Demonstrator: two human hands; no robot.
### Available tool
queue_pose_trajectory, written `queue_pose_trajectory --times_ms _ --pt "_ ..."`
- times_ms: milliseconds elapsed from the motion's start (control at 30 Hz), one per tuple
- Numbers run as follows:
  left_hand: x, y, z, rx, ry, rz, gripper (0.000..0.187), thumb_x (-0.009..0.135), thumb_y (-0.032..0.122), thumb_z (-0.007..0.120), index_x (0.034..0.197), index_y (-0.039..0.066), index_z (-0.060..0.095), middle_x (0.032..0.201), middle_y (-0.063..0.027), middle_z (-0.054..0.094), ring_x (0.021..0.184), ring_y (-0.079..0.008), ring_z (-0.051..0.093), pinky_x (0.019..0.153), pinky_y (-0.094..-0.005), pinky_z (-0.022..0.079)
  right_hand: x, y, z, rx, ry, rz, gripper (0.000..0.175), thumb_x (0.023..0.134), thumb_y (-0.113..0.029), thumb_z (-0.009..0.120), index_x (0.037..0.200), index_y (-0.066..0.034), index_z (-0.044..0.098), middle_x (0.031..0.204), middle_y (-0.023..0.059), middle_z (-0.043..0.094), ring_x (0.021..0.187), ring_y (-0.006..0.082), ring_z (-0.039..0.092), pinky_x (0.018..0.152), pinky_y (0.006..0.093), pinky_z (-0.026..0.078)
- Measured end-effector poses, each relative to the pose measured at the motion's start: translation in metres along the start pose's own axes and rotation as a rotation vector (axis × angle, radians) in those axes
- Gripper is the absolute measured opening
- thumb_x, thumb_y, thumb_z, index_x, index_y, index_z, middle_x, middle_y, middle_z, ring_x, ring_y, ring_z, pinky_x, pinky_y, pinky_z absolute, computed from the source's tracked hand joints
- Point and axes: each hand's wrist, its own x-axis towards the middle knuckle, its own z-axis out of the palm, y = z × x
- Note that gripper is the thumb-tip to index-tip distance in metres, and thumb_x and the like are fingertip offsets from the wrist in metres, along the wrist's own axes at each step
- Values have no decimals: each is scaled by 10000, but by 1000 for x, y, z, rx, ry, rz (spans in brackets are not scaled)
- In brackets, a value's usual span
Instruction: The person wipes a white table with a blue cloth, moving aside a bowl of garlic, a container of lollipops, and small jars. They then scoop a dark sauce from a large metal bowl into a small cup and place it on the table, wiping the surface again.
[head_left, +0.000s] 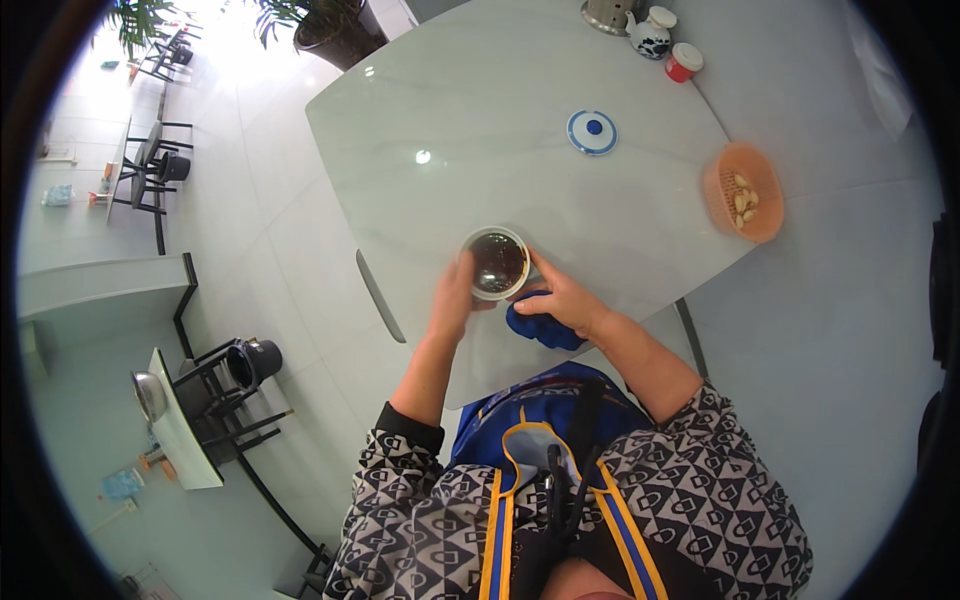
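Observation:
A round white-rimmed container of dark liquid (496, 262) is between my hands over the near part of the pale table. My left hand (452, 294), slightly blurred, grips its left side. On the other side, my right hand (564, 300) has its fingers against the container and also holds a bunched dark blue cloth (541, 324) under the palm. Farther out on the tabletop lies a round white lid (592, 133) with a blue rim and a blue knob.
An orange plastic basket (761, 196) with several garlic cloves (742, 199) is at the table's right edge. At the far end stand a red tub with a white lid (684, 63), a patterned teapot (651, 36) and a metal vessel (606, 13). A potted plant (334, 34) stands beyond.

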Motion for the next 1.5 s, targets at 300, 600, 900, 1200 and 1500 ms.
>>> queue_pose_trajectory --times_ms 300,600,900,1200,1500 --pt "11 -2 11 133 54 48 613 980 513 457 1369 41 499 1201 -121 630 870 -191 670 532 -276 557 9 11 -22 -11 31 21 870 827 -183 712 1539 -52 231 1300 152 565 1132 226 570 1021 339 408" --pt "-41 -2 47 153 69 32 379 969 254 602 1263 17 564 1115 -74 641 892 -180 660 761 -316 533 -39 -21 -90 575 150 293 371 1002 -355 502 1095 -14 613 992 109 675 773 191 654 669 340 553" --pt "-59 -14 95 177 -263 38 243 963 246 636 944 8 679 888 21 651 885 -76 572 865 -256 461 -41 -17 -92 697 171 135 426 1031 -356 451 1172 21 590 1122 145 670 1005 256 662 881 394 554" --pt "-44 -13 78 -54 -76 47 343 1000 317 502 997 -6 616 819 -98 649 583 -168 588 601 -291 509 -47 -6 -132 128 434 169 346 992 -356 548 1078 -34 644 1015 80 674 870 197 650 751 388 540" --pt "-64 -9 129 244 -294 535 187 964 186 616 983 0 613 1035 -42 592 973 -144 548 842 -264 438 -18 13 -120 -294 710 -77 479 955 -422 539 1020 29 686 909 189 707 772 315 654 760 399 499"
